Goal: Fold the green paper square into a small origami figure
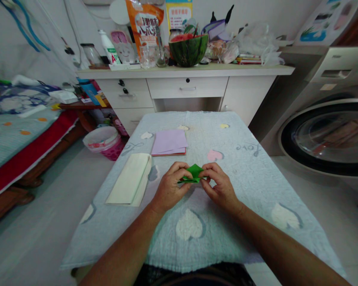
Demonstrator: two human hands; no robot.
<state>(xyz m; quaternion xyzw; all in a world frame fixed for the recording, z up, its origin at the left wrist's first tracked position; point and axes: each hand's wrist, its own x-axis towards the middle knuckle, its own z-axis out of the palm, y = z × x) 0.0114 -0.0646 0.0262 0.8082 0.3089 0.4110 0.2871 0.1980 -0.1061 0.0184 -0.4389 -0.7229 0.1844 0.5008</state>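
Note:
A small folded piece of green paper (194, 173) is held just above the cloth-covered table, between both hands. My left hand (173, 184) pinches its left side with thumb and fingers. On the other side, my right hand (219, 183) grips the right edge in the same way. The paper's upper part rises to a point, and its lower edges show several layers. Fingers hide both ends of it. Beyond my left hand lies a stack of square coloured paper (169, 142), lilac on top with a red edge beneath.
A folded cream sheet (128, 178) lies on the left of the heart-patterned tablecloth (244, 190). Behind the table stands a white cabinet (187, 85) bearing a cut watermelon (188, 51), bags and jars. A washing machine (325, 119) is at right, a pink bin (104, 141) at left.

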